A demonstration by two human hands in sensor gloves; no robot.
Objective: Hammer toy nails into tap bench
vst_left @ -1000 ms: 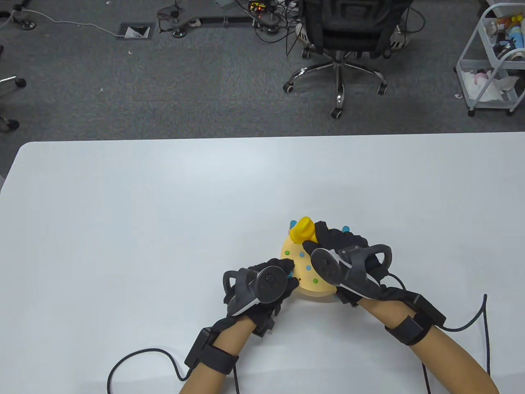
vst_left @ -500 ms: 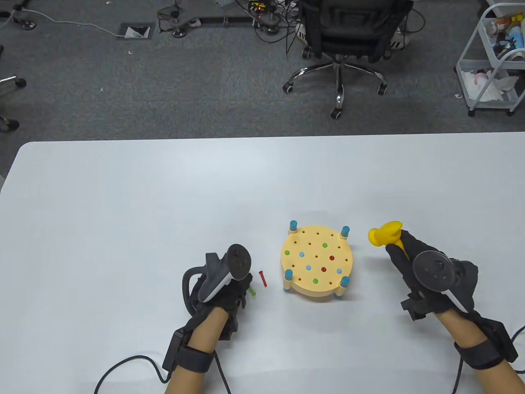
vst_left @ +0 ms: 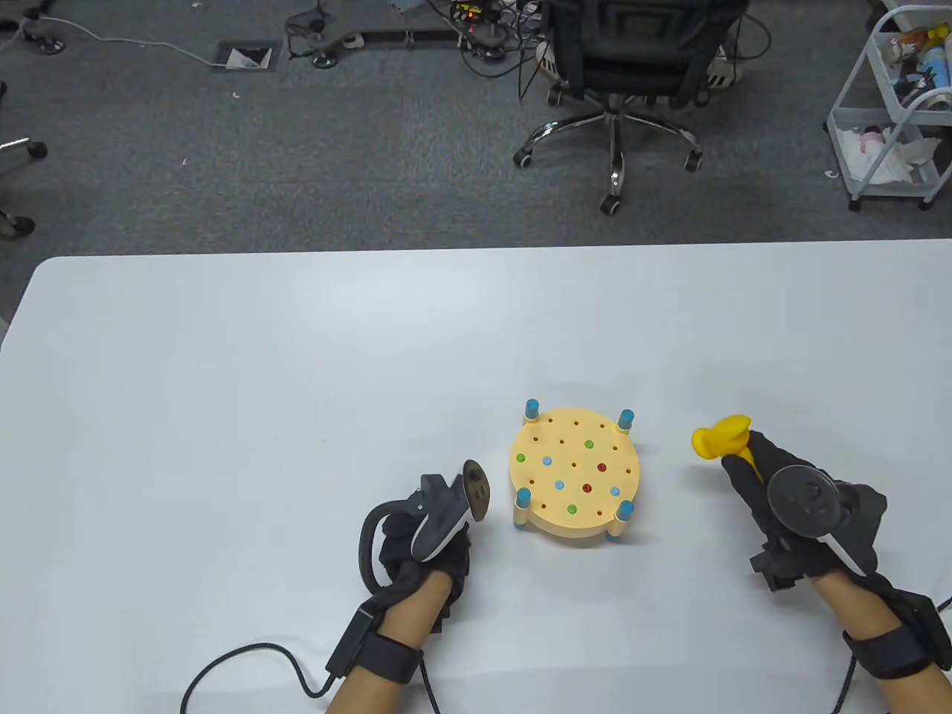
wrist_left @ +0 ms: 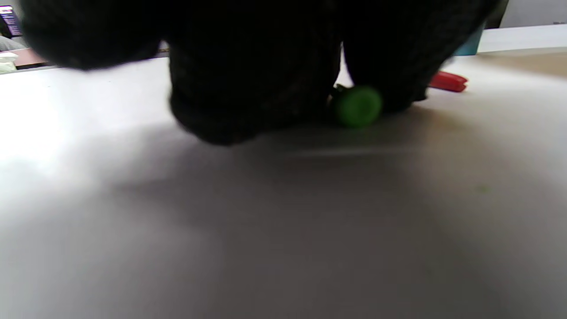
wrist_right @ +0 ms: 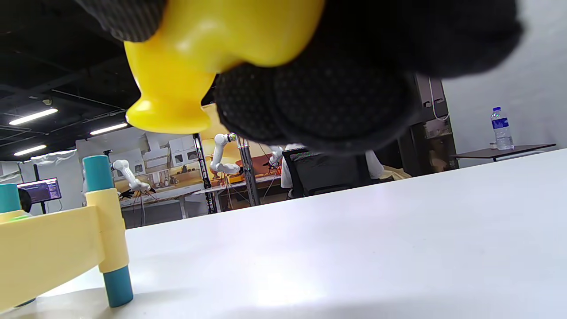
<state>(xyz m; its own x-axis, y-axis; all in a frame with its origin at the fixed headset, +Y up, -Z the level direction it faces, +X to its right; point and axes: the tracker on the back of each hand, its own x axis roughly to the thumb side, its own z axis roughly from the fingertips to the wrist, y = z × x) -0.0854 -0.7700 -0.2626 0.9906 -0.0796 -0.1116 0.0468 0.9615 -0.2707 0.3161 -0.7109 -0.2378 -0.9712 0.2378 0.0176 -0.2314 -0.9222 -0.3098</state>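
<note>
The round yellow tap bench stands on blue legs, with several coloured nail heads in its top. My right hand, to the right of the bench, grips the handle of the yellow toy hammer, its head held off the table; the hammer fills the top of the right wrist view, the bench at the left. My left hand rests on the table just left of the bench. In the left wrist view its fingertips pinch a green nail lying on the table, with a red nail just beyond.
The white table stretches wide to the left and back. Glove cables trail off the near edge. An office chair and a white cart stand on the floor behind the table.
Both hands left the bench, the right carrying the hammer off to the right. The left hand then slid right over the two loose nails, hiding them from the table view.
</note>
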